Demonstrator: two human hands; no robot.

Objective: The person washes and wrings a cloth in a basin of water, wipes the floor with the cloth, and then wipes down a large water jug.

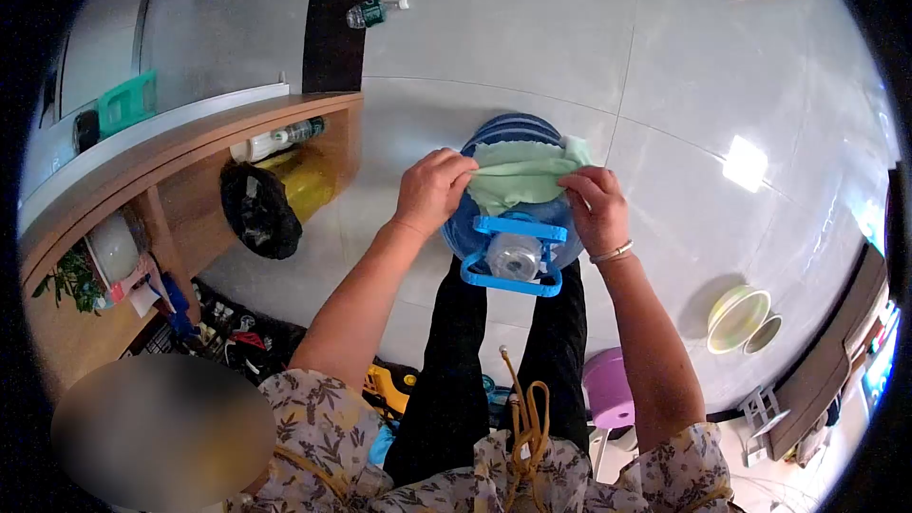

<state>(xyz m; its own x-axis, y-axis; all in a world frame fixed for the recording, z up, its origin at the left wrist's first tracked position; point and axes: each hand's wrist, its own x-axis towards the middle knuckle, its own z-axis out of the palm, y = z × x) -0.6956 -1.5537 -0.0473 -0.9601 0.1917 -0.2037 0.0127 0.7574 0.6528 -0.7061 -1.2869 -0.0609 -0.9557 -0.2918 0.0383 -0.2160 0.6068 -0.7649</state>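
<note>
A large blue water jug (475, 228) lies on its side on the tiled floor, its neck toward me with a light blue carry handle (511, 228) around the clear cap. A pale green cloth (518, 176) is spread over the jug's upper side. My left hand (432, 190) pinches the cloth's left edge. My right hand (597, 209), with a thin bracelet at the wrist, grips its right edge. My legs in dark trousers stand just behind the jug.
A wooden shelf unit (190, 180) stands at the left with a black bag (258, 211), a yellow bag and bottles. A plastic bottle (372, 11) lies on the floor beyond. A pale bowl (737, 317) sits at the right, a purple stool (608, 388) near my feet.
</note>
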